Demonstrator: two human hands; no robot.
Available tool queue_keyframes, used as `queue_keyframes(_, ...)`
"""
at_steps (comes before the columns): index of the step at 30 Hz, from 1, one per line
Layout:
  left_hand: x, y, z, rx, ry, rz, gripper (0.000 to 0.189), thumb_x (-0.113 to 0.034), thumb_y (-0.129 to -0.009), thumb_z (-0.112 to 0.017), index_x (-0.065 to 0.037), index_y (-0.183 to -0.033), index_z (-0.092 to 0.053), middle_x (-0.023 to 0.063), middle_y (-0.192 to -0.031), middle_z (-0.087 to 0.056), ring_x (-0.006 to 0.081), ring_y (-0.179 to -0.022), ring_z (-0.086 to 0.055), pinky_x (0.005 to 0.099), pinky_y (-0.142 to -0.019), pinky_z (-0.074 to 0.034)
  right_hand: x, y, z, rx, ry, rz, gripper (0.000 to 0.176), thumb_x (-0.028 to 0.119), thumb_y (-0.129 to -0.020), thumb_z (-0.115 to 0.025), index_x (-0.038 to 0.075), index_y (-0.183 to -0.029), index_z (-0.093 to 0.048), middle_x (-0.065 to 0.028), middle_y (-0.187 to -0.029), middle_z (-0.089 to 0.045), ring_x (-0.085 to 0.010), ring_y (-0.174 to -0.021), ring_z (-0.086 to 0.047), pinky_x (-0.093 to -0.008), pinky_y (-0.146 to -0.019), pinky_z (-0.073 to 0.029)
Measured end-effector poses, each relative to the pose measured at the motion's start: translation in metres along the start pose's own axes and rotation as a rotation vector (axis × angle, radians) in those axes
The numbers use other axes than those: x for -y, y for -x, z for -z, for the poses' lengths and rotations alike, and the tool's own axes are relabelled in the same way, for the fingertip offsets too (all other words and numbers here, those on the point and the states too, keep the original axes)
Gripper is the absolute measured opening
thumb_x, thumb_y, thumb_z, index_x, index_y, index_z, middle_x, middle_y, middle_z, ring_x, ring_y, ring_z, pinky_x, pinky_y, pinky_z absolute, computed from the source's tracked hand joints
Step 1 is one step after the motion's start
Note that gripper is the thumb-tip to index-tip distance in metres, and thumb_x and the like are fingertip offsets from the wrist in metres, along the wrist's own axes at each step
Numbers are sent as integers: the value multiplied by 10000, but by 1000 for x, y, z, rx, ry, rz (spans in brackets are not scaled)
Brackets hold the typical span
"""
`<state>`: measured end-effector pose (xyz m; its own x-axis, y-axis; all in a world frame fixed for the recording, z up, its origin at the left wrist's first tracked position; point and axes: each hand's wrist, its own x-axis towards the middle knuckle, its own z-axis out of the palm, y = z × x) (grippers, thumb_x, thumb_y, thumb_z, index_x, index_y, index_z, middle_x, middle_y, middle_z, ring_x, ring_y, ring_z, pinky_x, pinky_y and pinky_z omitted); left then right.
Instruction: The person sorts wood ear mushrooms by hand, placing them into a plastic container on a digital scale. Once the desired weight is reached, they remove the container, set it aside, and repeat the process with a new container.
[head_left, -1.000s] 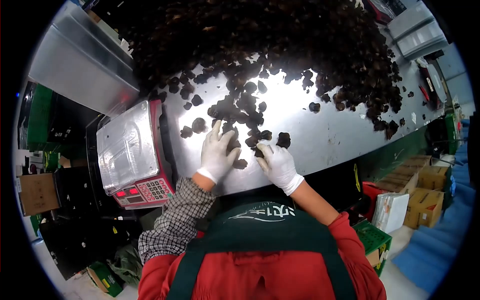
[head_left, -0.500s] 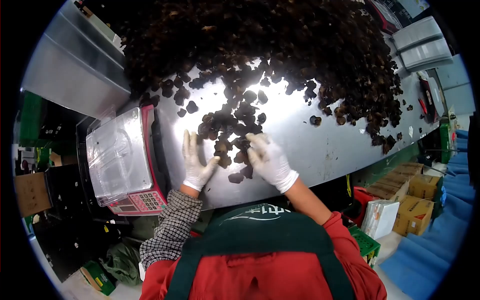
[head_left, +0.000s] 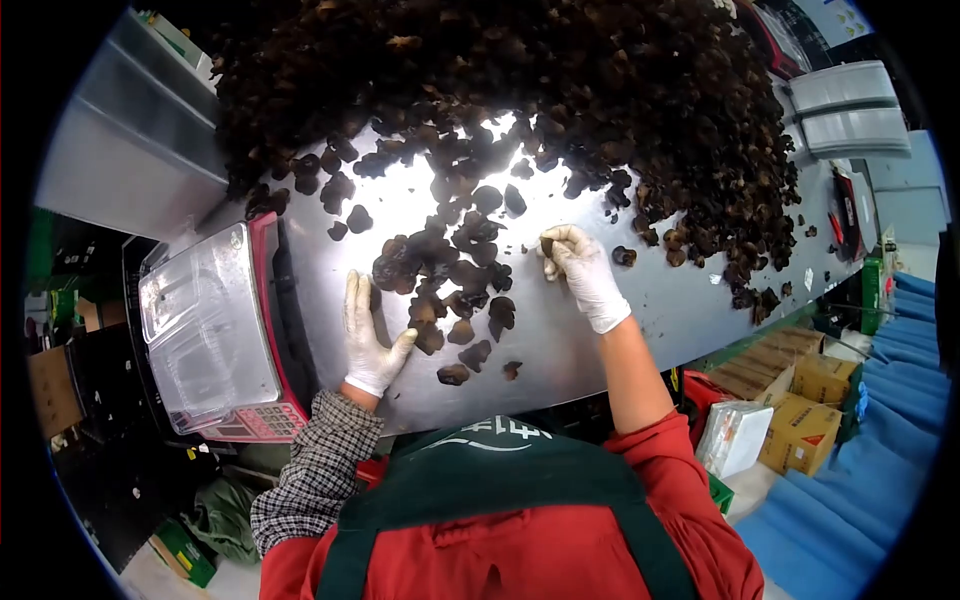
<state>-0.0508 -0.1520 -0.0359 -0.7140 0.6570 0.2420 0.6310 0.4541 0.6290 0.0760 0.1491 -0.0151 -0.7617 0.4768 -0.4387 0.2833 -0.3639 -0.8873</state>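
Dark brown wood ear mushrooms lie in a large heap point(head_left: 520, 70) across the far side of the metal table point(head_left: 560, 345). A loose cluster of them point(head_left: 440, 262) is spread nearer to me. My left hand point(head_left: 372, 342), in a white glove, rests flat at the cluster's left edge, fingers spread and thumb beside a mushroom. My right hand point(head_left: 586, 275), also gloved, is to the right of the cluster and pinches a small dark piece of wood ear mushroom point(head_left: 547, 246) between thumb and fingers.
A red scale point(head_left: 265, 420) bearing a clear plastic tray point(head_left: 205, 330) stands at left, below a metal bin point(head_left: 130, 130). Stacked clear trays point(head_left: 850, 110) are at the far right. Cardboard boxes point(head_left: 800, 432) and blue sheeting point(head_left: 850, 510) lie beyond the table's right edge.
My right hand has moved right and away from the cluster, now with a small piece pinched. The near mushrooms have spread apart. My left hand stays beside them.
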Motion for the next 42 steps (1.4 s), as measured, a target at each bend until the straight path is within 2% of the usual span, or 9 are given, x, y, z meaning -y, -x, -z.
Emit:
queue_keyframes(6,0,-1,1,9,-3,0,945,-501,-774,-694,3,-1443,-258,270,-1475,-258,401,-1373,-275,448,-1116,-263,4,25,-21,91,142,-58,146,98,-934,-558,63,-1050,-639,18,-803,-603,-58,-615,-530,-197,-572,-452)
queue_keyframes(13,0,0,0,4,-13,6,927,-497,-775,-689,12,-1431,-276,271,-1468,-271,403,-1366,-283,452,-1116,-258,0,3,-23,-172,1034,774,194,75,-774,-654,84,-968,-655,-77,-831,-577,-305,-812,-559,-399,-740,-460)
queue_keyframes(16,1,1,-1,8,-30,17,918,-489,-774,-693,12,-1426,-285,271,-1467,-274,403,-1365,-284,455,-1117,-255,-6,-10,-37,-149,1213,942,177,145,-767,-668,103,-935,-638,-70,-843,-577,-293,-821,-553,-405,-763,-438)
queue_keyframes(20,1,1,0,6,-15,6,917,-484,-772,-696,10,-1427,-289,269,-1467,-276,402,-1365,-286,453,-1116,-259,-19,3,-9,-185,1337,912,112,131,-757,-657,89,-845,-603,-91,-837,-580,-306,-827,-564,-414,-751,-442)
queue_keyframes(22,-2,0,0,7,-3,3,917,-482,-771,-698,9,-1429,-288,267,-1467,-276,402,-1364,-287,450,-1115,-262,-14,55,32,-193,1388,622,43,70,-751,-623,76,-782,-594,-113,-812,-585,-319,-827,-565,-436,-723,-448)
queue_keyframes(26,-3,-1,1,26,4,-7,910,-462,-780,-698,4,-1438,-274,266,-1474,-262,403,-1357,-296,449,-1110,-266,-22,156,90,-559,1373,486,158,-41,-714,-591,61,-834,-604,-135,-880,-620,-344,-841,-574,-445,-738,-460)
queue_keyframes(30,0,0,0,29,-15,-16,910,-488,-790,-677,5,-1437,-271,276,-1474,-252,409,-1357,-286,455,-1111,-257,-28,125,33,-411,1288,724,243,-18,-767,-590,39,-999,-633,-156,-1011,-640,-345,-954,-601,-425,-848,-473)
queue_keyframes(33,-1,0,0,32,-5,-16,894,-479,-795,-675,5,-1433,-278,268,-1476,-255,406,-1358,-286,457,-1113,-254,-21,59,-17,-333,1142,881,197,21,-771,-632,65,-963,-634,-94,-882,-611,-298,-857,-571,-395,-770,-455)
queue_keyframes(42,-1,0,0,29,-33,-5,894,-459,-781,-695,6,-1426,-286,261,-1460,-289,402,-1353,-295,468,-1112,-251,-17,-1,-75,-79,1213,918,256,82,-747,-635,132,-996,-664,-49,-845,-572,-259,-855,-541,-383,-773,-432)
